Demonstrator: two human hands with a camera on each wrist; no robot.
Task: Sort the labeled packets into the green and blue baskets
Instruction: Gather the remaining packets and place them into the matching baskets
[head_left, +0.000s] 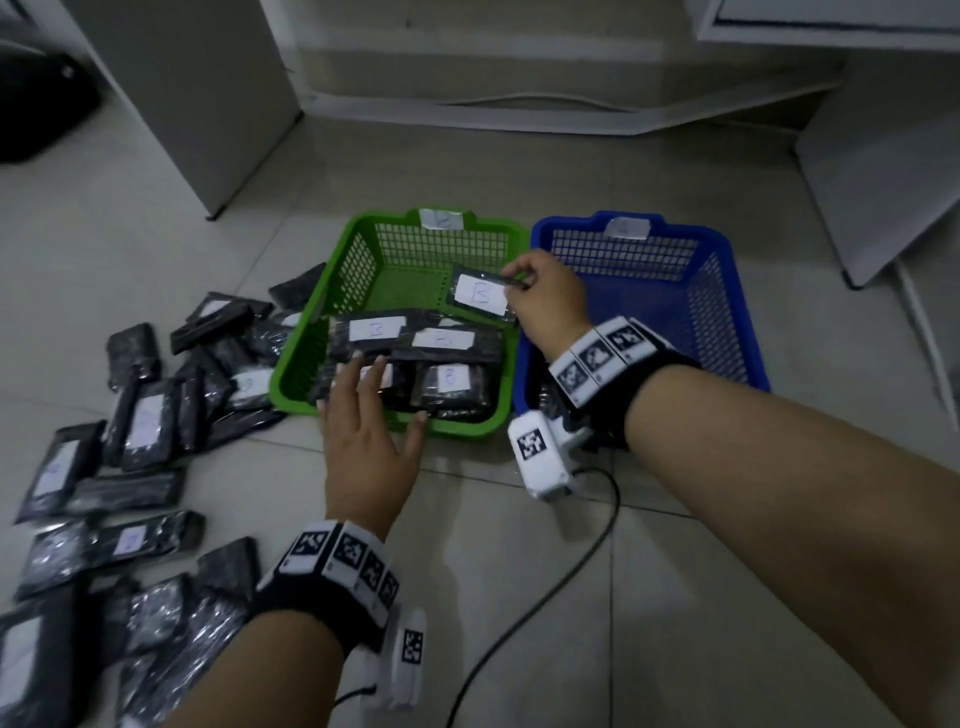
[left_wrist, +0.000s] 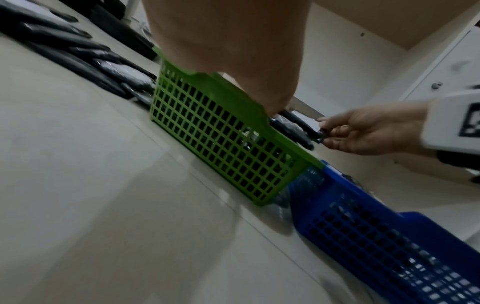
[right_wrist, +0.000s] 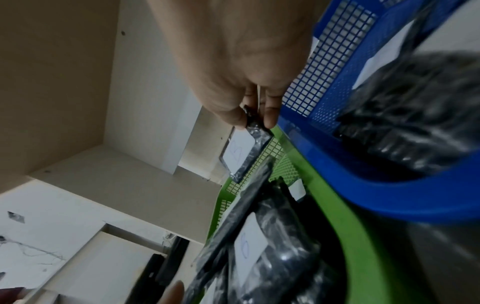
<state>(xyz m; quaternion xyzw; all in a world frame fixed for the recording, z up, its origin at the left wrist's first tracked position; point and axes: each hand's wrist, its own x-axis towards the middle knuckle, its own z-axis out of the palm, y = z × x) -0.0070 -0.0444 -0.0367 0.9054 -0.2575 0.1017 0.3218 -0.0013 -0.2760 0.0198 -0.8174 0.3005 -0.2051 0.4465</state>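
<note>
The right hand (head_left: 545, 296) pinches a B packet (head_left: 480, 293) above the green basket (head_left: 358, 260); the left hand (head_left: 366, 441) is spread over the tiled floor (head_left: 519, 545), near white cabinets (head_left: 208, 104).

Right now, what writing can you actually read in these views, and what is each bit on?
"B": white label on the packet pinched by the right hand over the green basket.
"B": label on the upper-left packet in basket.
"B": label on the near-right packet in basket.
Tag on green basket's far rim: blurred, unreadable.
Tag on blue basket rim: unreadable.
Floor packets' labels: too faint.
Wristband squares: coded markers, no words.
</note>
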